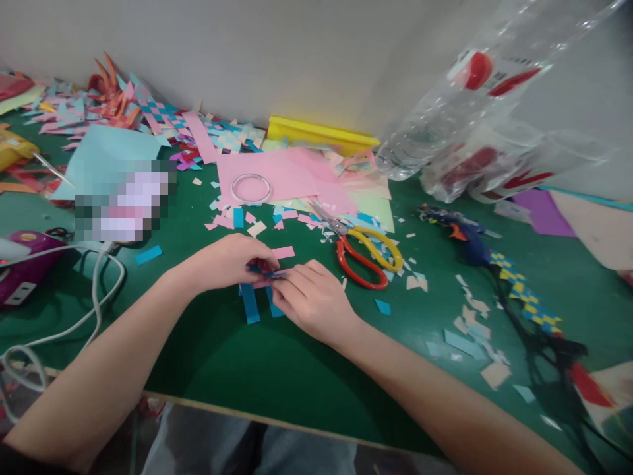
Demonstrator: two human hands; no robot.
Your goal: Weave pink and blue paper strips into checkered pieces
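Near the middle of the green table, my left hand (230, 264) and my right hand (314, 297) meet over a small piece of woven paper strips. Both are closed on the paper, with fingertips almost touching. Two blue strips (250, 303) hang from it toward me, and a pink strip (283, 252) shows just beyond my fingers. My fingers hide most of the weave. Scissors (370, 254) with one red and one yellow handle lie to the right of my right hand, blades pointing away.
Pink sheets (297, 175), a clear ring (251, 189) and paper scraps lie beyond my hands. Left are a blurred-out phone (131, 204), white cable (99, 284) and purple box (30, 267). Right are a plastic bottle (425, 138), cups (524, 158) and a woven paper figure (524, 290).
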